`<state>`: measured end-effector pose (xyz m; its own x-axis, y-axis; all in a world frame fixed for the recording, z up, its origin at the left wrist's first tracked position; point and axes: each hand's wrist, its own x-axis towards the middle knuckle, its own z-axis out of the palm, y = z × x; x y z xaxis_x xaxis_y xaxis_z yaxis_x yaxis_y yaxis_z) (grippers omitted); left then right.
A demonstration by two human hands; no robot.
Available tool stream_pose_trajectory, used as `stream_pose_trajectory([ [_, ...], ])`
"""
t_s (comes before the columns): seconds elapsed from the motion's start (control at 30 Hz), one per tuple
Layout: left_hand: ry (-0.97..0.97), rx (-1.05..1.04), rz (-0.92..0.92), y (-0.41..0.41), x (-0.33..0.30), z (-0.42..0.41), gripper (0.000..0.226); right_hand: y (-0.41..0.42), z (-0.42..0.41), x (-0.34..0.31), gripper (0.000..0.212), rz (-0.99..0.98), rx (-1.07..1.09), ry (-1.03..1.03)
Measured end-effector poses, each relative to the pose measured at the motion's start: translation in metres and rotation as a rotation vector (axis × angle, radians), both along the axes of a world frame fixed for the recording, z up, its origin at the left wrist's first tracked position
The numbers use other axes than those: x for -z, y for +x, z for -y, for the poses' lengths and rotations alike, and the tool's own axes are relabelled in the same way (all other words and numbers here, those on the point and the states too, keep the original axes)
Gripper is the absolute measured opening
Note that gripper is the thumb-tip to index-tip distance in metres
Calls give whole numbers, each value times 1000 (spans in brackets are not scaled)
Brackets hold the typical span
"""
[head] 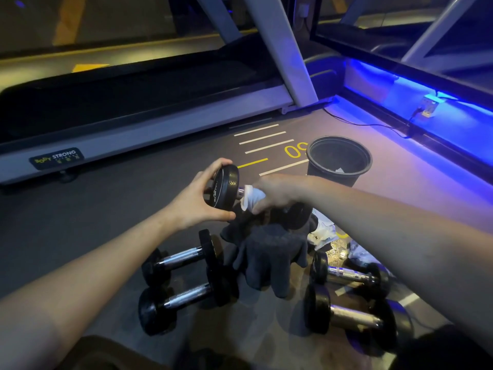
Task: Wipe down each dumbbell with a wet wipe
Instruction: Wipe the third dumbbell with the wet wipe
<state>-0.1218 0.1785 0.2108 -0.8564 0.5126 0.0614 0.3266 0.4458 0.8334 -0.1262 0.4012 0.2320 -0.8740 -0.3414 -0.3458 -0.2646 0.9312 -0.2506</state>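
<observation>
Both hands work one black round-ended dumbbell with a chrome bar [225, 186], lifted off the floor: the left hand [196, 200] grips its near end plate with curled fingers, while the right hand [277, 193] clasps a white wet wipe [252, 197] around the bar. Just below lies a dark grey cloth [269, 252], with four more black chrome-handled dumbbells [184, 257] on the floor around it. Beyond stands a black round bin [338, 160]. A grey treadmill [149, 129] reads "BODY STRONG"; yellow floor digits [293, 151] read "0".
</observation>
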Motion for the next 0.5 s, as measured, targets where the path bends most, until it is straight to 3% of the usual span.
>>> stream_pose_trajectory([
  [0.2, 6, -18, -6, -3, 2, -2, 102, 0, -4, 20, 67, -134, 58, 3],
  [0.33, 5, -27, -9, -4, 1, -3, 102, 5, -12, 16, 94, -137, 84, -168],
  [0.4, 0, -14, -13, -5, 1, -3, 103, 9, -16, 10, 89, -133, 77, -254],
  [0.5, 1, -2, -21, -5, 1, -4, 103, 14, -19, 4, 60, -69, 130, -463],
])
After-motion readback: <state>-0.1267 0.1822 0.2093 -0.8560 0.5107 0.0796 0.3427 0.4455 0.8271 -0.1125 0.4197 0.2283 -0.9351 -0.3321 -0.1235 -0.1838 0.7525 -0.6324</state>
